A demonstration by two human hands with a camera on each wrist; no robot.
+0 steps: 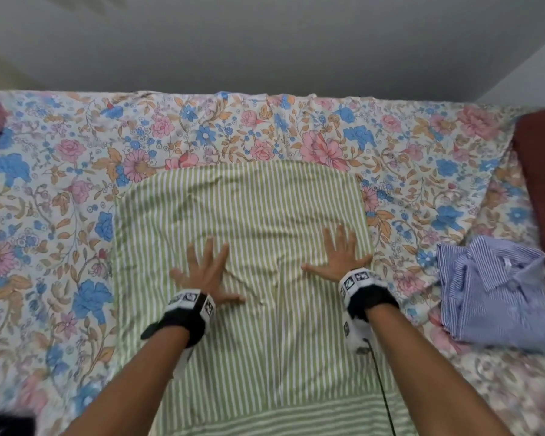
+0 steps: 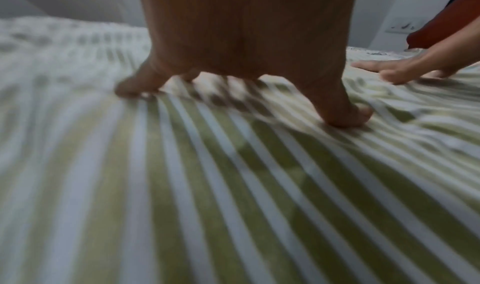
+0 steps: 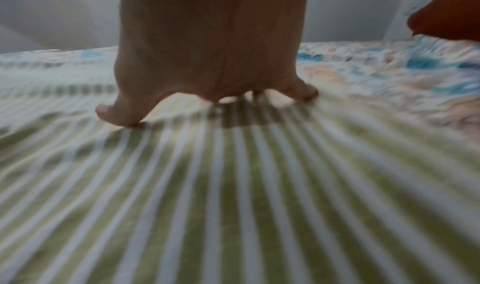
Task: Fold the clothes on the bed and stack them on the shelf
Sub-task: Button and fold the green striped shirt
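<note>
Our left hand (image 1: 206, 272) and right hand (image 1: 340, 254) lie flat, fingers spread, pressing the green striped garment (image 1: 243, 209) — grasping nothing. It lies on the bed (image 1: 76, 184), long axis running from us toward the wall, far edge beyond both palms — equally reachable. A blue striped shirt (image 1: 491, 287) waits rightward.

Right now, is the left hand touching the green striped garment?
Touching. In the left wrist view the left hand presses its spread fingertips into the green striped garment, with no gap.
</note>
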